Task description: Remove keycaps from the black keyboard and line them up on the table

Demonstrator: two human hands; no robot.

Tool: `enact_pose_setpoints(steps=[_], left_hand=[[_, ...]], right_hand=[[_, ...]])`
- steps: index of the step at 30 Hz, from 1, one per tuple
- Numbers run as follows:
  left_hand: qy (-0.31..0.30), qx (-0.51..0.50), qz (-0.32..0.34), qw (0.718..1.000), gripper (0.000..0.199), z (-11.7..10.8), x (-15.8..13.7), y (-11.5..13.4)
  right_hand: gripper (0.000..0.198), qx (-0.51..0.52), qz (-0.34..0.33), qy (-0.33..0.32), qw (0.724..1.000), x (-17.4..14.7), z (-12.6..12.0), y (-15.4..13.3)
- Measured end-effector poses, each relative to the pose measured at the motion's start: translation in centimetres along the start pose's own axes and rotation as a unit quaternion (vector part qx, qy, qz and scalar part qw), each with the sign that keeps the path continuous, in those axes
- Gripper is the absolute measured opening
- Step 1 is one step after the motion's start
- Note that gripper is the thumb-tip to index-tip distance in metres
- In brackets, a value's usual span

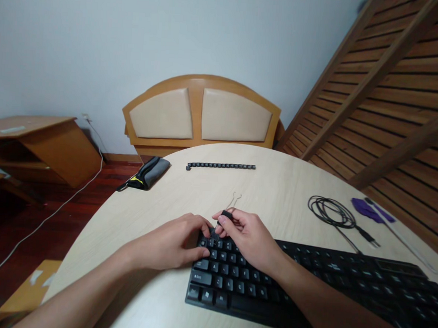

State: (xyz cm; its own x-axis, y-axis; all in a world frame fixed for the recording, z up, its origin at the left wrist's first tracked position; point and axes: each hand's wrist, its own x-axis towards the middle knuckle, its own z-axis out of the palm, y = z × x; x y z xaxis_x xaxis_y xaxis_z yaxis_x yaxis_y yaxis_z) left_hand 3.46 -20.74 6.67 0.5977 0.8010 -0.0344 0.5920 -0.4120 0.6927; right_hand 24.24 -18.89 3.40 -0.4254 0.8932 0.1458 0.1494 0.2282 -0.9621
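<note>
A black keyboard [245,306] lies at a slant across the near side of the table, its right part running toward the lower right corner. My right hand [253,235] pinches the black handle of a wire keycap puller [226,214] over the keyboard's upper left keys. Two hooked wire ends of the puller point up and away from me. My left hand [179,241] grips the keyboard's upper left corner, thumb on the left-hand keys and fingers at the top row beside the puller. What the puller's lower end touches is hard to make out.
A line of loose black keycaps [222,165] lies farther back on the round table [125,232]. At the left edge sits a grey and black pouch [153,173]. A coiled cable [331,210], a purple cloth [366,209] and a white-handled brush [403,237] lie on the right.
</note>
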Motion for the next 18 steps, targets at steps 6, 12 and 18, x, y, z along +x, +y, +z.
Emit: enact_pose_setpoints(steps=[6,12,18], left_hand=[[-0.002,0.0,-0.004,1.0,0.023,-0.03,0.05,-0.06],[0.002,0.0,0.01,1.0,0.022,-0.03,0.06,-0.12],[0.008,0.004,0.014,1.0,0.02,0.09,0.08,-0.17]], right_hand=[[0.027,-0.005,-0.006,-0.004,1.0,-0.09,-0.04,0.07],[0.026,0.005,-0.004,-0.009,1.0,-0.12,0.0,-0.22],[0.026,0.027,0.002,-0.009,1.0,-0.09,0.11,-0.28]])
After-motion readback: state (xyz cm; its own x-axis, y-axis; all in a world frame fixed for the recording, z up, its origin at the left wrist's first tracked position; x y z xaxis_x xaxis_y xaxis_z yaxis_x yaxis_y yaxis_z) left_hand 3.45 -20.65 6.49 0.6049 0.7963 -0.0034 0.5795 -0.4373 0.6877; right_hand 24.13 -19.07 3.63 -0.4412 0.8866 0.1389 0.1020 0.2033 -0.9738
